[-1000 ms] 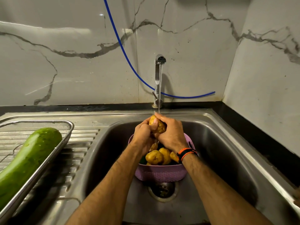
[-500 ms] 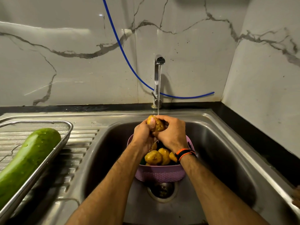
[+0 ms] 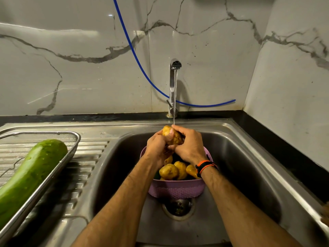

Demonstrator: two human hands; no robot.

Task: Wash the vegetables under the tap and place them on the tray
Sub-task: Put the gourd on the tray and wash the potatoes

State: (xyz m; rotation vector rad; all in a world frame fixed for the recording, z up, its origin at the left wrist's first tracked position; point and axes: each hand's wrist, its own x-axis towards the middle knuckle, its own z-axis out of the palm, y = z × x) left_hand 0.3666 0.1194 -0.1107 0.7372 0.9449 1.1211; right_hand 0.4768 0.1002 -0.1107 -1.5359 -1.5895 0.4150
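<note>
A yellow-brown potato (image 3: pixel 173 135) is held under the running tap (image 3: pixel 175 65), above the sink. My left hand (image 3: pixel 155 147) grips it from the left and my right hand (image 3: pixel 190 146) curls round it from the right. Below the hands a purple basket (image 3: pixel 176 189) stands in the sink basin and holds several more potatoes (image 3: pixel 168 171). A metal mesh tray (image 3: pixel 74 139) sits on the draining board at the left with a long green gourd (image 3: pixel 33 172) lying in it.
The steel sink (image 3: pixel 245 157) has its drain (image 3: pixel 179 207) just in front of the basket. A blue hose (image 3: pixel 137 59) hangs along the marble wall behind the tap. The ribbed draining board (image 3: pixel 89 157) lies between tray and basin.
The hands have turned the potato slightly under the water stream and stayed in the same place. Nothing else moved.
</note>
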